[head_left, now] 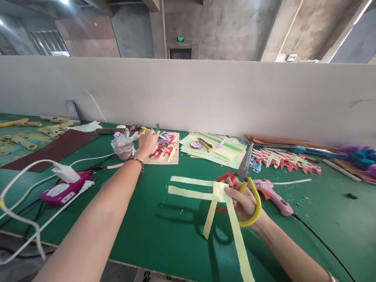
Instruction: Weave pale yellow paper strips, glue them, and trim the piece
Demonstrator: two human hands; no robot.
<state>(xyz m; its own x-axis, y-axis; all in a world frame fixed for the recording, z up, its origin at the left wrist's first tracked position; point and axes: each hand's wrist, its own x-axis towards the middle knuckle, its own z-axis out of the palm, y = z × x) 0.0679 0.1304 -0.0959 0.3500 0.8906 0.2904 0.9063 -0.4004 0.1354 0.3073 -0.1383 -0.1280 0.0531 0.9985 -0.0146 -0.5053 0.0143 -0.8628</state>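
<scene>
My left hand (pixel 147 141) reaches far out over a pile of coloured paper scraps (pixel 169 148); its fingertips are hidden behind the hand, so whether they grip anything does not show. In my right hand (pixel 243 199) is a woven piece of pale green paper strips (pixel 219 192), pinched near its crossing under the thumb. Two strips stick out to the left and two hang downward. The same hand also carries scissors (pixel 243 166) with red and yellow handles, blades pointing up and away. The woven piece is above the green table (pixel 147 223).
A pink glue gun (pixel 274 196) lies right of my right hand. Pale green sheets (pixel 190 150) hold a tape roll (pixel 196 145) and a cutter (pixel 205 144). Left are a purple power strip (pixel 66 190) with looping cables and a wrapped pot (pixel 123 145). Red-and-white woven paper (pixel 288 160) lies right.
</scene>
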